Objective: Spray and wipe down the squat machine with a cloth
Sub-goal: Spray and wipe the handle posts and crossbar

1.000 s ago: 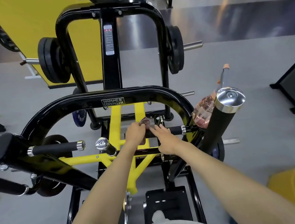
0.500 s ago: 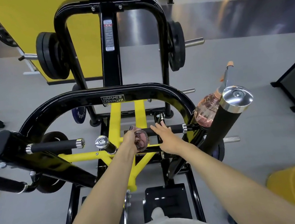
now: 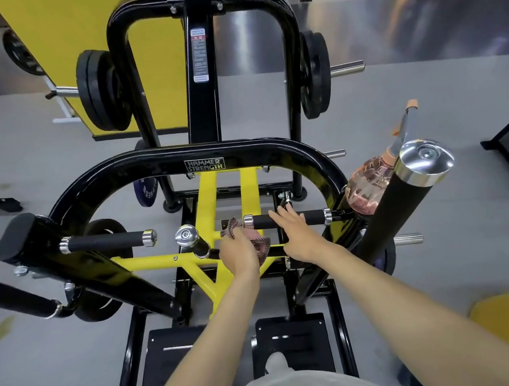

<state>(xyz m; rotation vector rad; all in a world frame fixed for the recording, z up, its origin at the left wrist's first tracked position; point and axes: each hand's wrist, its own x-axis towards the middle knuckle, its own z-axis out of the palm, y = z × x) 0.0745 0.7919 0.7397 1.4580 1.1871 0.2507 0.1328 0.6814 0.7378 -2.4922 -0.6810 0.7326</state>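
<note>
Gripping cloth (image 3: 263, 246) in left hand (image 3: 238, 254), fingers curled, below handle (image 3: 314, 217). Resting right hand (image 3: 298, 235) on handle, fingers straight. Drawn cloth off handle's end since a second ago.

The right hand (image 3: 298, 235) rests on the squat machine's (image 3: 242, 154) right handle (image 3: 312, 216). Just left of this handle the left hand (image 3: 238, 254) holds the cloth (image 3: 261, 245). The spray bottle (image 3: 367, 185) is just right of it.
</note>
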